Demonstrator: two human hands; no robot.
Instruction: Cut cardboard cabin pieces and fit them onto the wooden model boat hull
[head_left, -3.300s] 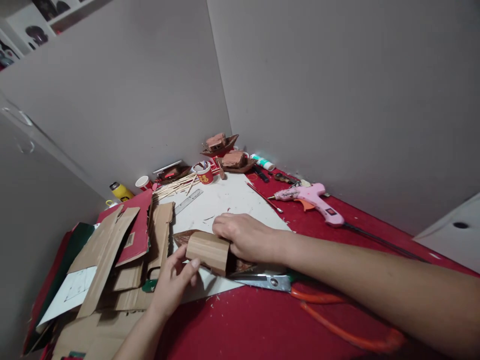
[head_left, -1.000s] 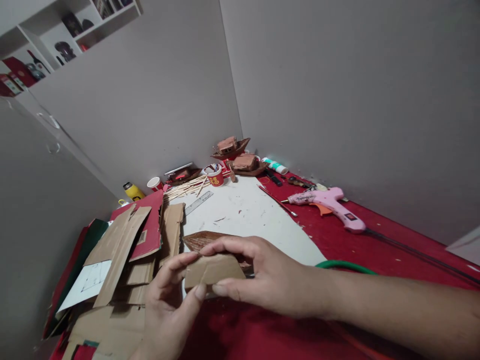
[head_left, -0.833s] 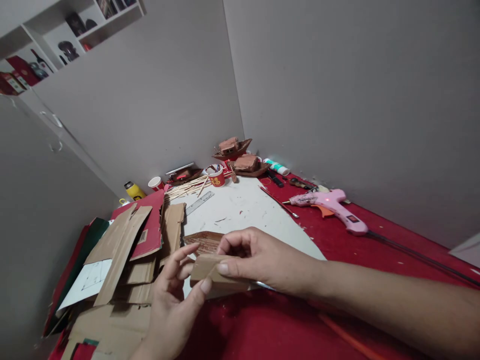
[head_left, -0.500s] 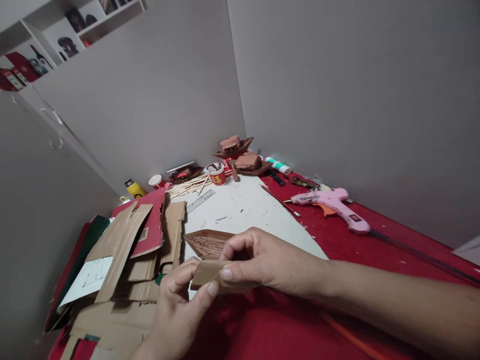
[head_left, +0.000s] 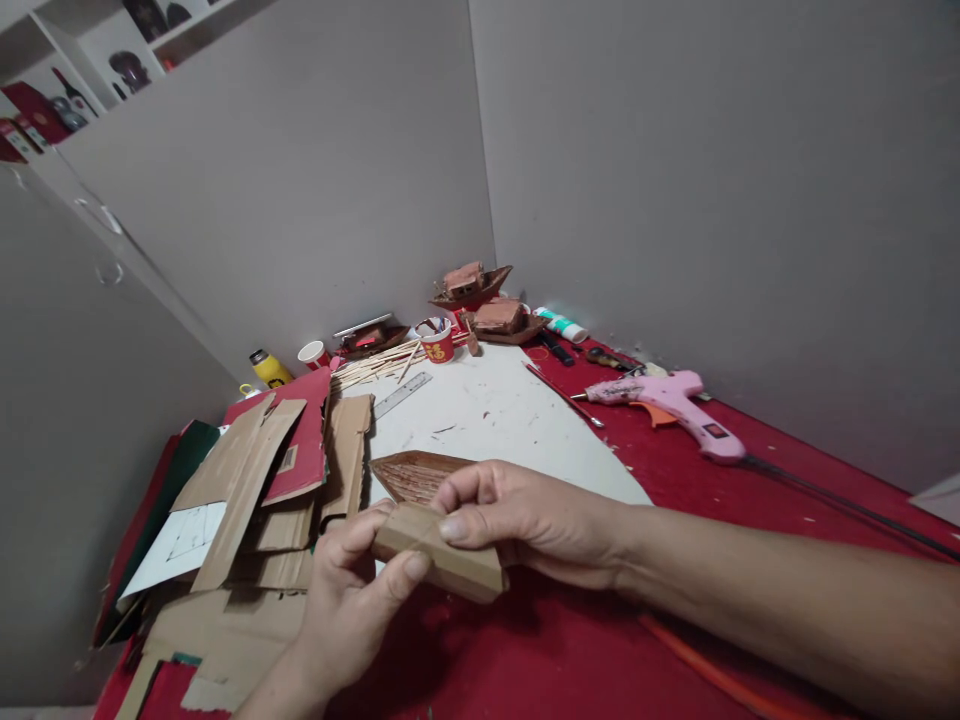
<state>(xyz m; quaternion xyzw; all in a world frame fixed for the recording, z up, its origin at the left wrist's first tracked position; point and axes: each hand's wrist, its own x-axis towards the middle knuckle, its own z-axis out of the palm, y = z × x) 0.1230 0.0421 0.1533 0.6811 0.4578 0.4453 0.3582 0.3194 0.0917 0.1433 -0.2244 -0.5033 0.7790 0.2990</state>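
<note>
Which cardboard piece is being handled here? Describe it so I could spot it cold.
On the red table, at the near edge of the white sheet, the left hand and right hand meet. Between them is a folded cardboard piece, held in their fingers. Unlike the flat cardboard scraps piled to its left, it is creased into a ridged form.

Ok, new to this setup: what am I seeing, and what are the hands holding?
No machine here: one person's two bare hands, filmed by a head-worn camera looking forward and down. The left hand and right hand together pinch a folded cardboard piece above the red table. Behind it a brown boat-shaped hull lies on a white sheet. Cardboard scraps pile up on the left; a pink glue gun lies on the right; a ruler, sticks and model boats sit near the wall.
</note>
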